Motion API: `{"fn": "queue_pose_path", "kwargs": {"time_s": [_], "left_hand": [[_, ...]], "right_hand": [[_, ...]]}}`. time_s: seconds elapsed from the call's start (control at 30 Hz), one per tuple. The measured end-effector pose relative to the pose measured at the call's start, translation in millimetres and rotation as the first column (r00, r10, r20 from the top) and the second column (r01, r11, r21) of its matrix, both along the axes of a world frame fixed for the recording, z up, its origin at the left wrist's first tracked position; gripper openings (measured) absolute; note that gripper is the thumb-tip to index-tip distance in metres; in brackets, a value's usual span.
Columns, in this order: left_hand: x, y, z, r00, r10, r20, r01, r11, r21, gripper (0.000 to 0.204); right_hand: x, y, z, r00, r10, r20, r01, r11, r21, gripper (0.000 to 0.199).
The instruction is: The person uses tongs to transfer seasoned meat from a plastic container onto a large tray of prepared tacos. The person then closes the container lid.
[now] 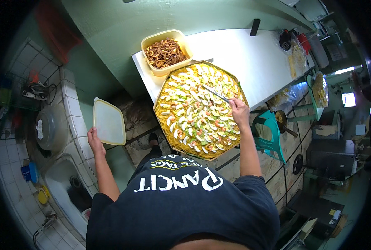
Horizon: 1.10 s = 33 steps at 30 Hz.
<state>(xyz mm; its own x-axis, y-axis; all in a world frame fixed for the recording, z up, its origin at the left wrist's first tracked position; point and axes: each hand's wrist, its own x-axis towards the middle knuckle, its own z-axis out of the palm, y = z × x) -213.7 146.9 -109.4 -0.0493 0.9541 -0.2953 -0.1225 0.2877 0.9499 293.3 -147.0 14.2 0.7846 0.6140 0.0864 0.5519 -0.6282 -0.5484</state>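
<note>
My left hand (95, 141) is closed on the edge of a pale, rounded-square plastic lid (109, 122), held out beside the table. In my right hand (239, 111) is a long, thin metal utensil (216, 93); whether it is tongs I cannot tell. Its tip meets the topping of a large octagonal tray of yellow noodles (168, 111). Sliced boiled eggs, shrimp and chopped greens cover the noodles. Behind the tray, at the left, stands a cream plastic tub (188, 48) without a lid, holding brown cooked strips (164, 53).
The white table (231, 46) runs along the wall, with a dark upright phone-like object (255, 27) at its back. To the right stands a teal plastic chair (273, 137) with a pan (282, 118) by it. At left are a tiled counter (73, 109) and sink (64, 171).
</note>
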Motion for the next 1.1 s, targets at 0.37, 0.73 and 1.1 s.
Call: {"fn": "queue_pose_path", "kwargs": {"time_s": [0.37, 0.73, 1.1], "left_hand": [[14.2, -12.2, 4.5, 0.999, -0.036, 0.038, 0.036, 0.999, -0.009, 0.022], [9.3, -18.6, -9.1, 1.000, -0.010, 0.018, 0.011, 0.998, -0.058, 0.025], [-1.6, -15.4, -9.2, 0.999, 0.031, -0.021, -0.033, 0.997, -0.066, 0.025]], "right_hand": [[5.4, 32.0, 6.8, 0.999, -0.055, 0.004, 0.055, 0.998, -0.010, 0.028], [-17.3, 232.3, 2.0, 0.833, 0.444, 0.329, -0.355, 0.886, -0.298, 0.019], [-19.4, 243.0, 19.9, 0.904, 0.361, 0.231, -0.279, 0.905, -0.320, 0.025]]}}
